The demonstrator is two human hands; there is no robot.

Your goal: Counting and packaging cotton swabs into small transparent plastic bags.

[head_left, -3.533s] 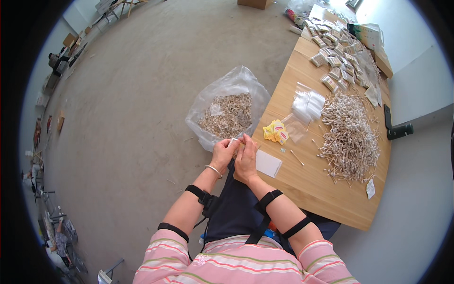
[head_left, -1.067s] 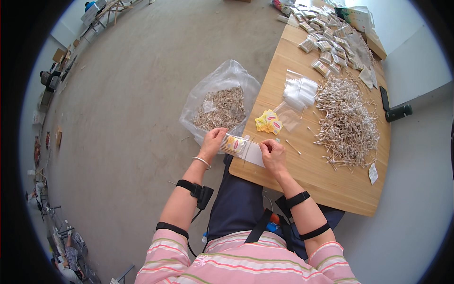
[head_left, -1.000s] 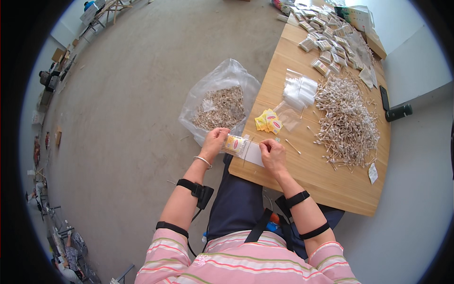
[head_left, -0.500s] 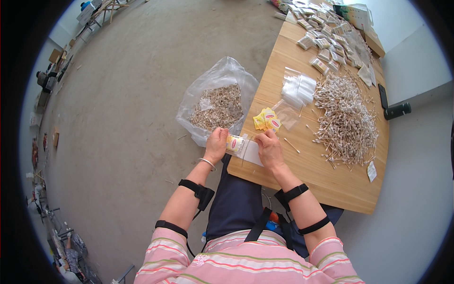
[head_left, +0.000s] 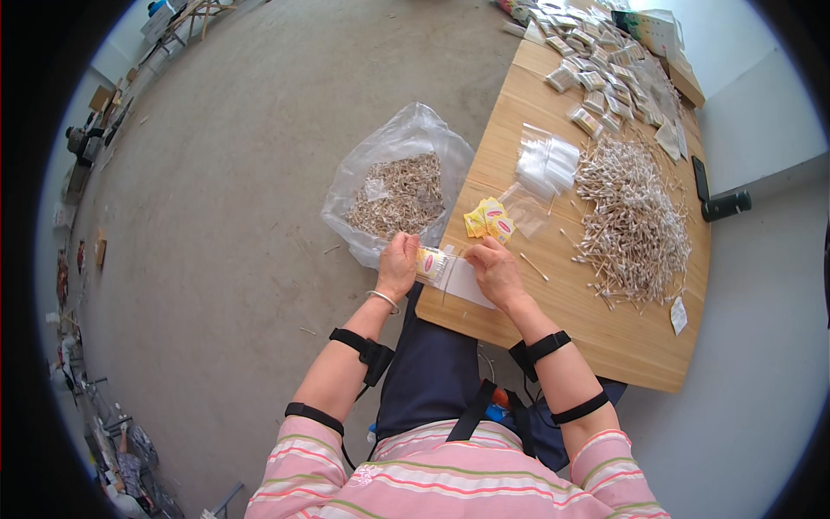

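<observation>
My left hand [head_left: 399, 265] is closed on the side of a small clear packet of cotton swabs [head_left: 430, 263] with a yellow and red card inside. The packet is held over the table's near left corner. My right hand [head_left: 497, 272] is closed in a pinch just right of the packet's end; what its fingertips hold is too small to make out. Between the hands, partly under my right hand, lies a flat white piece [head_left: 468, 284]. Yellow cards [head_left: 489, 220] lie in a small pile just beyond my right hand, beside a clear empty bag [head_left: 526, 210].
A big heap of loose cotton swabs [head_left: 631, 221] covers the table's [head_left: 553, 320] right side. Flat clear bags [head_left: 547, 163] lie in a stack beyond the cards. Filled packets [head_left: 596, 82] crowd the far end. An open plastic sack [head_left: 346, 186] of swabs stands left of the table.
My right hand has shifted very slightly to the right and its fingers have bent a little. My left hand keeps its hold on the packet, almost unmoved.
</observation>
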